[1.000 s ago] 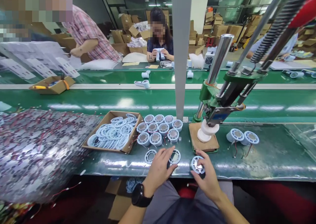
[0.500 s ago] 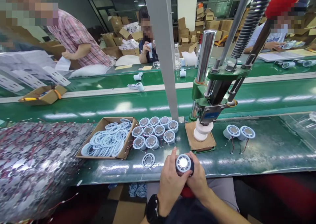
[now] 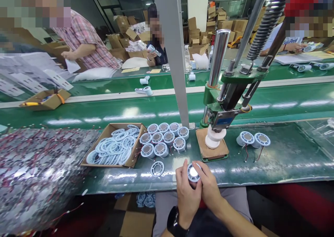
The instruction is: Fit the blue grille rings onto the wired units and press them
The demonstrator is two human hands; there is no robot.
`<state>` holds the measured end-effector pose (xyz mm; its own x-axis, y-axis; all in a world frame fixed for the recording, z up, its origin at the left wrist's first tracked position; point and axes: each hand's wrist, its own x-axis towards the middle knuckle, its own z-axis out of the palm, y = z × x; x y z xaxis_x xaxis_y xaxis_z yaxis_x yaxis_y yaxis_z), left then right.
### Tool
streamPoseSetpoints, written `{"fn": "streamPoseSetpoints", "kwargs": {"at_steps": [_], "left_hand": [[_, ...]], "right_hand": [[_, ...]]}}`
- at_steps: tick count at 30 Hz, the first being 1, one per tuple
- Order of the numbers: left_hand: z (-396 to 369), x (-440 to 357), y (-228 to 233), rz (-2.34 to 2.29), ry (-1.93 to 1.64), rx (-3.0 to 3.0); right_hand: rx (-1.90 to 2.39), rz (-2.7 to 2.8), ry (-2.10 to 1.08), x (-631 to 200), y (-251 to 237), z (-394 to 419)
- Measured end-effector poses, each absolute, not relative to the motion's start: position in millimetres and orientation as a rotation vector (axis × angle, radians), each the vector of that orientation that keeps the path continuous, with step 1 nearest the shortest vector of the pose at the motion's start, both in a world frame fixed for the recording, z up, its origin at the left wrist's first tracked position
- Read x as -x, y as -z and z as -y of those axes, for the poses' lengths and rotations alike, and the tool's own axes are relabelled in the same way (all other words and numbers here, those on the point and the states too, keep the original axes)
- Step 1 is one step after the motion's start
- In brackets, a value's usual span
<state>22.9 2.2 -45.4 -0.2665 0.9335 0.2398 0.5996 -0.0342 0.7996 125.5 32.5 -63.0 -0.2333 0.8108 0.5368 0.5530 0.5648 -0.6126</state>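
I have my left hand and right hand clasped together around one round motor housing, fingers closed on its rim, held just above the green surface edge, near the hand press for reach.

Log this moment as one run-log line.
left hand + right hand: both grip round pale-blue plastic motor housing | above green bench edge | loose grille ring left

A lone round grille lies just left of the hands. Beyond it sit a cluster of round motor units and a cardboard box of white rings. A green hand press stands ahead, slightly right, two wired units farther right.
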Motion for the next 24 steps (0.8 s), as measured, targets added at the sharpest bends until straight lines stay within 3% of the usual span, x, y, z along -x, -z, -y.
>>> {"fn": "streamPoseSetpoints", "kwargs": {"at_steps": [4, 7, 10, 15, 19, 24], "left_hand": [[2, -21, 53, -1.741, -1.126, -1.626], [-2, -14, 48, -1.642, -1.128, -1.463], [-23, -8, 29, -1.562, -1.151, -1.349], [-83, -17, -15, -1.399, -1.226, -1.352], [-118, -46, -29, -1.213, -1.252, -1.354], [-138, -67, -19, -1.077, -1.233, -1.362]], "right_hand": [[1.046, 2.041, -0.324, -133, 50, -34], [0.921, 2.173, -0.242, -158, 6, -42], [0.852, 2.214, -0.012, -195, -79, -64], [0.895, 1.777, 0.366, -232, -243, -142], [0.886, 1.607, 0.004, -224, -303, -208], [0.771, 1.519, -0.137, -213, -300, -239]]}}
